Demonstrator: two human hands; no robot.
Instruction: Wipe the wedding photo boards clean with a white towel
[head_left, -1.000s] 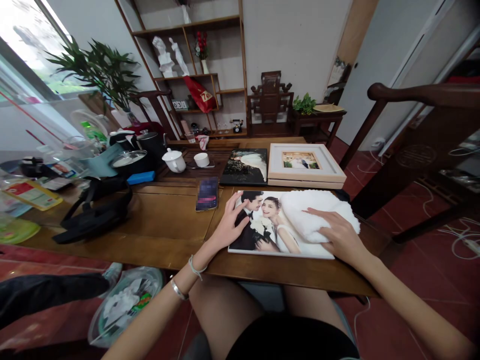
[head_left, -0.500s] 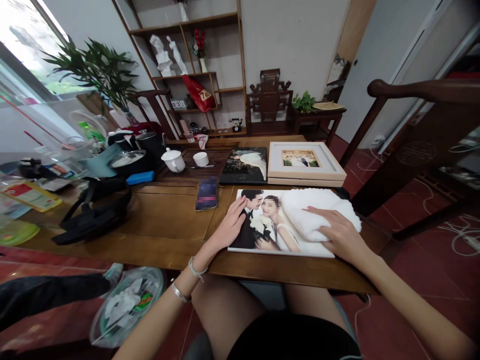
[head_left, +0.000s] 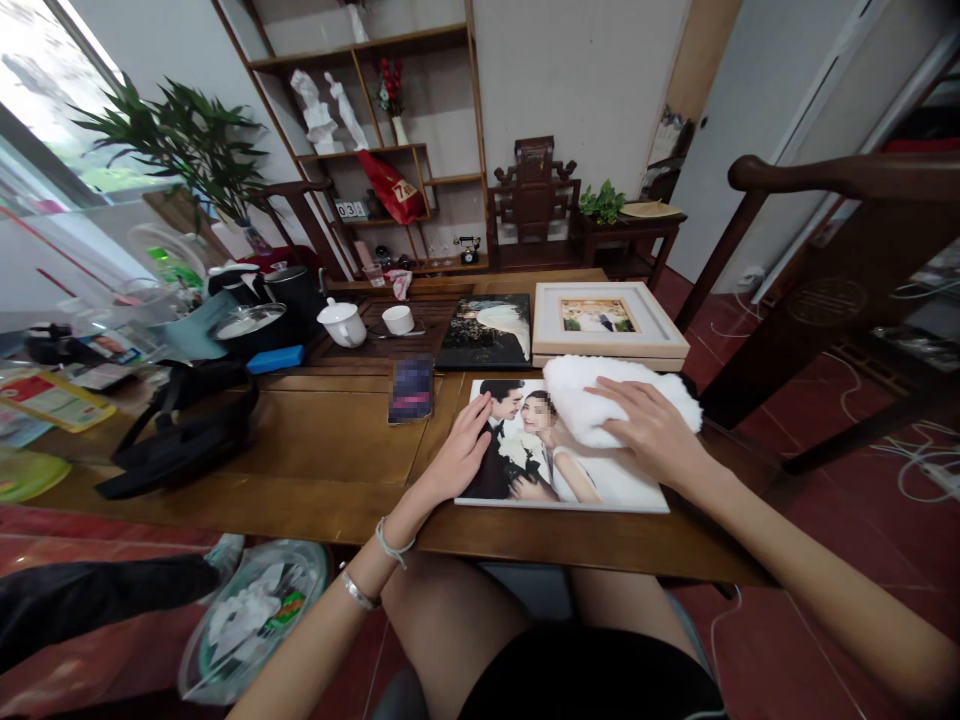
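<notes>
A wedding photo panel (head_left: 525,470) lies flat on the wooden table in front of me. My left hand (head_left: 459,452) rests flat on its left edge, fingers stretched out and holding nothing. Over the panel's upper right part is a fluffy white cloth (head_left: 574,400), bunched and overlapping the far edge. My right hand (head_left: 656,430) grips the cloth from above, fingers pressed into its pile; the cloth hides part of the picture beneath.
Behind the panel lie a dark photo panel (head_left: 480,345) and a pale wooden frame (head_left: 652,330). A phone (head_left: 410,392) is to the left, with a white teapot (head_left: 343,325), a white cup (head_left: 397,320) and a black strap bag (head_left: 180,420) beyond. A dark chair (head_left: 825,230) stands at right.
My right hand has moved the white cloth up and to the left, uncovering the panel's lower right part. My left hand stays on the panel's left edge.
</notes>
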